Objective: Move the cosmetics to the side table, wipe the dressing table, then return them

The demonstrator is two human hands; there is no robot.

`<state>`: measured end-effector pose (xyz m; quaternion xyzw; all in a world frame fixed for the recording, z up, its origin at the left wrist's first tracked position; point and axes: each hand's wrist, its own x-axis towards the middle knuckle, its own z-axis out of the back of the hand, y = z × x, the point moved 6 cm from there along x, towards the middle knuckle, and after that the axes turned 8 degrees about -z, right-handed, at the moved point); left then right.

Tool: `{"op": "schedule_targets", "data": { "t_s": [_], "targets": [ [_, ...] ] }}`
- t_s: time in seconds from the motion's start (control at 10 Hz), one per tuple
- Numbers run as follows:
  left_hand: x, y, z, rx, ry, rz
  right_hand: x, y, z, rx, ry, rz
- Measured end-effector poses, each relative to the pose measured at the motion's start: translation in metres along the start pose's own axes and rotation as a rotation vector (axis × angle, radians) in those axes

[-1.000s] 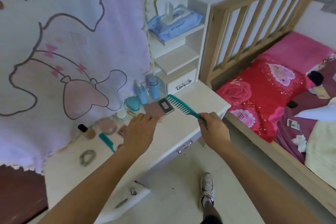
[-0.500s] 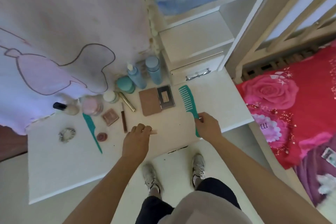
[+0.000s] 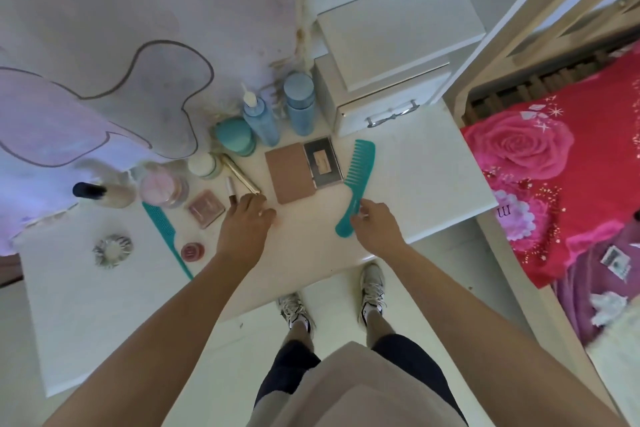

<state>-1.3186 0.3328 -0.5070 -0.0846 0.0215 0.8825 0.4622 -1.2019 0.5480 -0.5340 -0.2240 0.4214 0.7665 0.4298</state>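
On the white dressing table (image 3: pixel 426 184) lie a brown palette (image 3: pixel 291 174), a mirrored compact (image 3: pixel 322 163), two blue bottles (image 3: pixel 260 120), a teal jar (image 3: pixel 235 136), a gold tube (image 3: pixel 240 172), a slim lip stick (image 3: pixel 230 190) and a pink square compact (image 3: pixel 206 210). My left hand (image 3: pixel 244 229) hovers low with curled fingers at the lip stick's near end; what is under it is hidden. My right hand (image 3: pixel 377 230) pinches the handle of the wide teal comb (image 3: pixel 359 173), which lies flat on the table.
Further left are a pink jar (image 3: pixel 162 185), a foundation bottle (image 3: pixel 104 192), a teal tail comb (image 3: pixel 166 236), a small red pot (image 3: pixel 192 251) and a scrunchie (image 3: pixel 112 250). A white drawer unit (image 3: pixel 381 111) stands behind. A red-covered bed (image 3: pixel 554 166) borders the right.
The view has tipped down over the table. My right hand brought the comb down flat onto the surface. My left hand moved forward and left to the lip stick.
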Motion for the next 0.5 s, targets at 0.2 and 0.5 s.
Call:
{"op": "schedule_targets", "data": {
  "t_s": [0.2,0.5],
  "targets": [
    [-0.030,-0.008,-0.026,0.002,0.163,0.108,-0.008,0.009,-0.026,-0.203,-0.021,0.097],
    [-0.070,-0.022,-0.026,-0.142,0.349,0.214,-0.022,0.060,-0.001,-0.158,0.050,0.242]
  ]
}}
